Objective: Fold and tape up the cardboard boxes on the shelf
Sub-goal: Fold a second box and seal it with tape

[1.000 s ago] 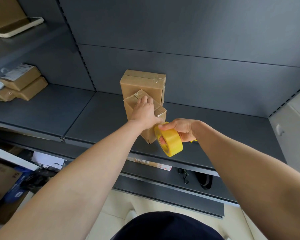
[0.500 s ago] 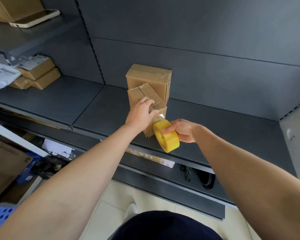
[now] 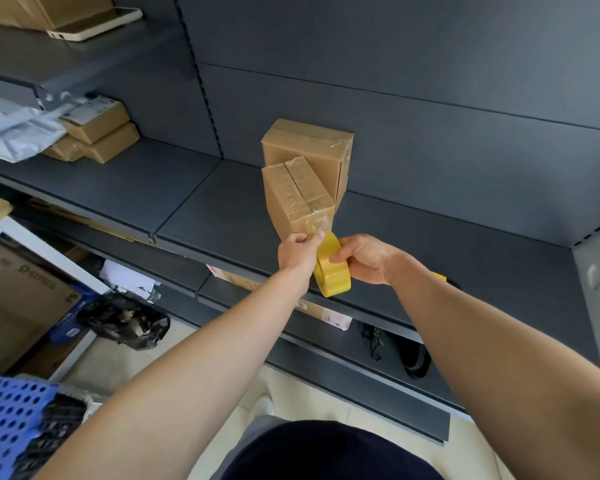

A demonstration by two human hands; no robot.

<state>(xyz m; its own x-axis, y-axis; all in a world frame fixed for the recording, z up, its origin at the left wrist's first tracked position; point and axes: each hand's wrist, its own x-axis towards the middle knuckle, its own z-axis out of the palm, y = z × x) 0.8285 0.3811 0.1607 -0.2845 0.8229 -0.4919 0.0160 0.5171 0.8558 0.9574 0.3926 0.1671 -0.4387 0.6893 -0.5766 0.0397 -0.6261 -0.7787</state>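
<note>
The smaller cardboard box (image 3: 297,195) is being kept in the middle of the frame on the grey shelf (image 3: 187,202). It is tilted, and its far end is being propped against the taller cardboard box (image 3: 305,147), which stands upright just behind it. Its top seam is being covered by clear tape. A clear tape strip (image 3: 318,223) is being stretched from the box's near lower corner down to the yellow tape roll (image 3: 331,268).

The strip is being pinched right at that corner by the left grip (image 3: 297,252), closed with curled fingers, just below the centre of the frame. The roll is being clasped by the right grip (image 3: 364,259), with the fingers curled round its rim. The two grips are being held just beside each other, with the roll between them, over the front edge of the shelf.

Towards the upper left, stacked flat boxes (image 3: 97,133) are being carried by the same shelf, and a grey plastic bag (image 3: 14,129) is lying against them at the left edge. A flat white-edged device (image 3: 94,24) is being carried by the higher shelf at the top left. Below the forearms, a labelled carton (image 3: 326,313) is being partly hidden on the lower shelf. A crumpled black bag (image 3: 125,320) is lying at the lower left, and a blue perforated crate (image 3: 11,417) is being cut off by the bottom left corner.
</note>
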